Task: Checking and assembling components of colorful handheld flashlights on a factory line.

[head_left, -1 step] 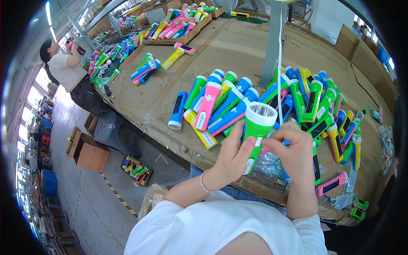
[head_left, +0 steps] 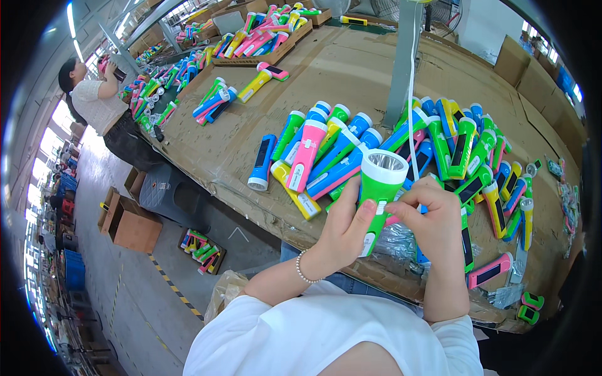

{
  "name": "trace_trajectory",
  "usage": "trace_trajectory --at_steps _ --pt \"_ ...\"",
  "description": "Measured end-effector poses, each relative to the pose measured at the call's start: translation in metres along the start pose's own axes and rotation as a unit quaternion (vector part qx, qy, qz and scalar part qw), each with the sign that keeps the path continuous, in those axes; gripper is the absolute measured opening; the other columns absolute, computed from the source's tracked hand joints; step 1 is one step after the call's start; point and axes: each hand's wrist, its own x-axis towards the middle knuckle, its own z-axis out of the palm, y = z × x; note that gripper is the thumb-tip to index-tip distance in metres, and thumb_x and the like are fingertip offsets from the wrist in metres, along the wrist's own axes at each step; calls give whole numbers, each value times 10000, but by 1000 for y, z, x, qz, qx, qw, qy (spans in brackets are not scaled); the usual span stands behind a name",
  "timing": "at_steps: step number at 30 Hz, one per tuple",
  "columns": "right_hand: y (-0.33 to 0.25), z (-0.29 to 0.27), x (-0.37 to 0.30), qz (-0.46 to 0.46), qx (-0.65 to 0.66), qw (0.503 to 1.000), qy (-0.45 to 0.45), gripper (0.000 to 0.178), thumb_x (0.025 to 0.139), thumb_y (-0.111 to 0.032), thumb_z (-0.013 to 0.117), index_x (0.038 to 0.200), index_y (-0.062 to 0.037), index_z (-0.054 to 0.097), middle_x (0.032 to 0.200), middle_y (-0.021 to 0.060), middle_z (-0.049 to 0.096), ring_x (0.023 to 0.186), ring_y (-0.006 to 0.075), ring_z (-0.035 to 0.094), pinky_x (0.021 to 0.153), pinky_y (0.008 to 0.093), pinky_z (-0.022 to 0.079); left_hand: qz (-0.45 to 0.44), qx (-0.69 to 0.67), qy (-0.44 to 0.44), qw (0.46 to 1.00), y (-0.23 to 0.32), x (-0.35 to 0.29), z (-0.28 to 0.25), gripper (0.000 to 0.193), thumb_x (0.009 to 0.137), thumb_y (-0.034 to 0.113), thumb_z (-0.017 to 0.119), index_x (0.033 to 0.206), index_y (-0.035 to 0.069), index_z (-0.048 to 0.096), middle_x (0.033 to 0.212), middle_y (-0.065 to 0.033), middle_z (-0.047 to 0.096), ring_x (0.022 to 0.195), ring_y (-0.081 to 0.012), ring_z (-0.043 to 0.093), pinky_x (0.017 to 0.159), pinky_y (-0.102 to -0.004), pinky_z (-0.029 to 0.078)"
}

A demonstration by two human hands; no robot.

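Observation:
A green flashlight (head_left: 384, 185) with a white head and clear lens stands tilted in front of me, its lens end up. My left hand (head_left: 342, 233) is closed round its body, the thumb lying along the front beside the white switch. My right hand (head_left: 435, 216) has its fingers curled, with thumb and fingertips pinched at the flashlight's right side by the switch. The fingertips of that hand are partly hidden. Just beyond my left hand, a pink flashlight (head_left: 308, 153) lies on a row of blue, green and yellow ones. Crumpled clear plastic (head_left: 397, 243) lies below the hands.
A cardboard-covered table (head_left: 338, 69) holds another heap of flashlights (head_left: 464, 147) at the right. A grey post (head_left: 401, 69) with a white cable rises from it. Behind stands a tray of flashlights (head_left: 260, 41). Another person (head_left: 100, 103) stands at the far left, near a stool (head_left: 172, 194).

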Motion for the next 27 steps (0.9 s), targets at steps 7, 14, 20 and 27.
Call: trace_trajectory --at_steps 7,14,20,27 --pt "12 1 -5 -15 82 996 -32 69 746 -36 748 784 1 703 721 71 636 717 165 561 638 299 441 -15 59 -9 998 10 4 0 576 925 297 619 1347 -43 424 1109 -172 648 995 -241 644 860 -361 504" --pt "49 22 12 5 -83 993 85 101 805 -78 697 852 11 702 767 127 650 728 229 614 660 345 468 208 347 -111 908 -10 6 -10 510 742 221 793 1154 -6 596 884 -136 703 764 -351 692 727 -387 562" --pt "43 10 17 -109 17 991 77 254 777 61 693 1022 1 716 818 99 658 785 202 607 720 294 469 -16 90 80 993 8 33 -24 628 818 122 762 1341 23 428 1150 -90 605 1032 -151 604 852 -316 521" --pt "60 -10 6 -23 98 990 101 508 748 140 668 1229 -22 666 841 43 613 803 131 565 761 266 452 -36 325 130 936 -35 100 -150 552 906 181 641 1386 0 438 1234 -180 607 1109 -270 595 942 -374 469"
